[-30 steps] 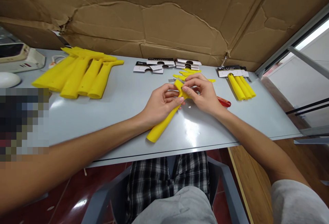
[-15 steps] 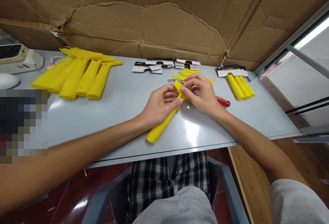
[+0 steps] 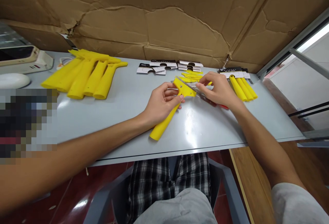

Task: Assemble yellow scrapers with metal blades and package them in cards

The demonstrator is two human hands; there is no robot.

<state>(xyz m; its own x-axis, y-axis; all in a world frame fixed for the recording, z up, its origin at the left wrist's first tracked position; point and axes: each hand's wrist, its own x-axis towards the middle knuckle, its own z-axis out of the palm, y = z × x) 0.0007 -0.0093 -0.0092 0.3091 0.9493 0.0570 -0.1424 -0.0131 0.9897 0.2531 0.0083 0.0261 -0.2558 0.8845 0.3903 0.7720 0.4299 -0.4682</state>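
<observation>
The left hand (image 3: 161,104) grips a yellow tool (image 3: 164,124) just below its flared head, the thumb laid along the near side and the other fingers curled around the far side. The tool is at the middle of the grey counter (image 3: 123,128), slanted so that its rounded handle end points toward the person and the head points away; two small screws show on the head's upper face, and a thin metal edge runs along its far side. The right hand (image 3: 218,88) is just to the right of the head, its fingers bent and thumb near the forefinger; whether they hold anything I cannot tell. Below that hand lies a metal and dark-red object, partly hidden, with a bright red piece (image 3: 224,107) showing beside it. Beyond the hands are flat yellow pieces (image 3: 190,75) and, behind them, folded black-and-white cards (image 3: 164,63) with curved notches. To the right, three yellow handles (image 3: 239,88) lie side by side under similar cards. To the left, a pile of yellow handles (image 3: 88,78) lies with open ends toward the person, near a white device (image 3: 41,63). Creased brown cardboard (image 3: 141,25) stands along the counter's back.
</observation>
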